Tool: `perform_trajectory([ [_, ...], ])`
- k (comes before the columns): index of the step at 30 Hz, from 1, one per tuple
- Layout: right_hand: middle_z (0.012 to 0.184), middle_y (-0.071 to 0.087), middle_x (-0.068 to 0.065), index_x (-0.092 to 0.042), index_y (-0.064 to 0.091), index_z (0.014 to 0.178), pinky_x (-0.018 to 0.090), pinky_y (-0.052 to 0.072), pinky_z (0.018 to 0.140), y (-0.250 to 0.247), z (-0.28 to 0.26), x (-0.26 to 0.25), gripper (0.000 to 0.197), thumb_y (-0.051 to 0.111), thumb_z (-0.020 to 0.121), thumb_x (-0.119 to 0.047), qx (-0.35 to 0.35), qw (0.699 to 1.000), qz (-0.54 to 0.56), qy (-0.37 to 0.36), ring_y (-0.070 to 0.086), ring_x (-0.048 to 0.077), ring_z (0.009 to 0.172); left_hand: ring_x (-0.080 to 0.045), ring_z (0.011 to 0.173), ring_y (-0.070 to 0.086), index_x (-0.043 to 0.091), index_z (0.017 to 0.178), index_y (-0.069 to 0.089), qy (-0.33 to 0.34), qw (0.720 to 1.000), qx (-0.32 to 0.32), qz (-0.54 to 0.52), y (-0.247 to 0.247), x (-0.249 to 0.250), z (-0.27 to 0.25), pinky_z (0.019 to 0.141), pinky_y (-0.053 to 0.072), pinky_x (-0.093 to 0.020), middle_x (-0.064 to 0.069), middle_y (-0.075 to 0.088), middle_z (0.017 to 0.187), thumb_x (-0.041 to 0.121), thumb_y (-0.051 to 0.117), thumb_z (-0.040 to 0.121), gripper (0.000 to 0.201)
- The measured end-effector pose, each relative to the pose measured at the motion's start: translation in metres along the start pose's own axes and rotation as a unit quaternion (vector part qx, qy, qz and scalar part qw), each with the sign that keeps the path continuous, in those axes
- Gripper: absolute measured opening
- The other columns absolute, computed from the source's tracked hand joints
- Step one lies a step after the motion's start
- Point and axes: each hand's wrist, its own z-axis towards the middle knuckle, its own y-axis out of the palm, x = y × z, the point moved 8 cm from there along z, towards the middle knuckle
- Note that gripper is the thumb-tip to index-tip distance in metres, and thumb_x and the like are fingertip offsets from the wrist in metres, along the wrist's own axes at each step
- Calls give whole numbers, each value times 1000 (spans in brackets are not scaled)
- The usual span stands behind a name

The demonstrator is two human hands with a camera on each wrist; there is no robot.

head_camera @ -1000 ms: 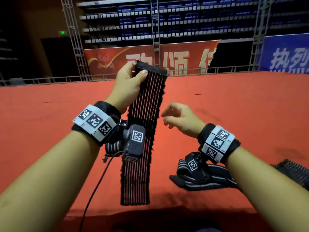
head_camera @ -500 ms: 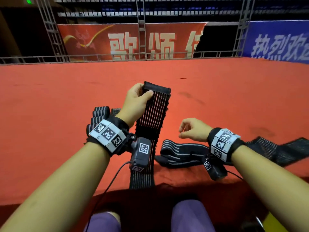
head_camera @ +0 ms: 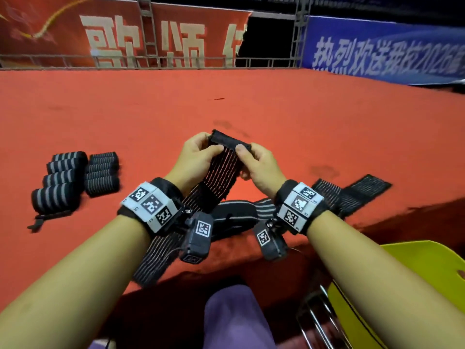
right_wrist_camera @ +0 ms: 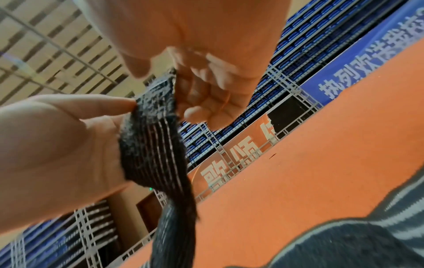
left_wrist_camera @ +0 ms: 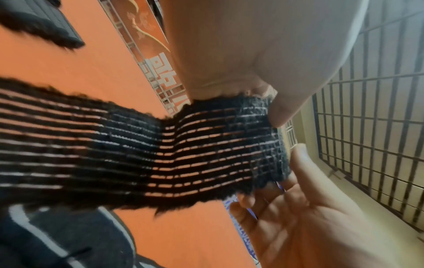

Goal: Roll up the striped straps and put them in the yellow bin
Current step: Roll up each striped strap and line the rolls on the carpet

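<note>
I hold a long black striped strap (head_camera: 221, 172) by its top end, above the red table (head_camera: 302, 117). My left hand (head_camera: 214, 144) pinches the left corner and my right hand (head_camera: 244, 149) pinches the right corner. The strap's end is folded over between them, and the rest hangs down across the table's front edge. In the left wrist view the strap (left_wrist_camera: 183, 148) stretches from my thumb. The right wrist view shows the strap (right_wrist_camera: 153, 145) pinched by both hands. The yellow bin (head_camera: 427, 273) stands low at the right, below the table.
Several rolled straps (head_camera: 75, 177) lie in a group at the left of the table. One loose striped strap (head_camera: 239, 210) lies under my wrists and another (head_camera: 357, 195) lies flat at the right. A railing and banners stand beyond the table's far edge.
My left hand has lowered the strap's top end toward the table. My right hand has come up from beside it and taken hold of the same end. The view has tilted down.
</note>
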Motion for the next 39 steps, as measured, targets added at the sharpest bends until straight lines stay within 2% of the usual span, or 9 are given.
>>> perform_trajectory([
  [4,61,52,-1,-14,52,73,31,43,56,-50,5,3,22,56,95,-14,50,996,-67,-12,50,11,54,-49,69,68,0,100,55,12,997,-61,-37,47,10,11,59,57,-60,-29,64,87,6,55,98,7],
  [9,69,60,-1,-17,55,73,33,47,66,-122,-3,35,18,65,81,-3,84,986,-130,66,56,18,69,-48,55,65,3,98,51,30,997,-63,-12,76,12,28,45,53,-61,-26,61,71,9,51,100,7],
  [13,98,64,7,-18,54,91,32,45,78,-187,-23,100,14,59,78,-16,43,860,-449,238,59,28,94,-35,69,67,8,90,55,50,998,-34,-10,80,12,47,64,56,-61,-21,61,81,11,53,99,10],
  [16,127,50,21,-11,46,119,40,45,95,-212,-50,138,52,64,77,-34,-16,754,-555,351,48,39,118,-47,73,65,8,89,53,44,997,-46,-40,89,15,54,61,55,-65,-27,59,85,10,52,100,11],
  [19,133,44,21,-7,35,132,43,44,96,-219,-63,155,91,81,61,-41,-29,721,-564,402,45,40,124,-36,66,66,4,94,52,34,997,-54,-42,101,9,56,58,58,-57,-22,59,82,8,51,100,8],
  [22,127,53,18,-5,38,129,41,50,92,-216,-63,160,99,87,55,-48,-26,732,-545,408,52,38,118,-33,58,66,5,93,51,22,996,-70,-46,117,1,53,55,58,-52,-20,60,79,8,51,100,8],
  [31,83,62,11,-15,55,77,39,51,80,-216,-51,141,2,54,78,-15,70,810,-504,292,61,35,85,-33,53,65,3,94,52,21,993,-107,-38,147,-12,46,48,57,-50,-21,57,79,7,53,99,7],
  [37,66,53,4,-16,49,67,35,39,65,-213,-37,151,32,63,59,-43,138,900,-257,324,49,26,67,-26,51,66,3,98,52,13,995,-89,-39,132,-22,48,47,57,-46,-21,58,79,6,51,100,4],
  [39,67,51,4,-16,45,69,35,36,65,-214,-31,147,34,64,76,-43,169,895,-287,297,50,27,69,-25,51,66,2,98,52,11,996,-84,-40,125,-25,49,45,56,-41,-19,59,77,6,51,100,4],
])
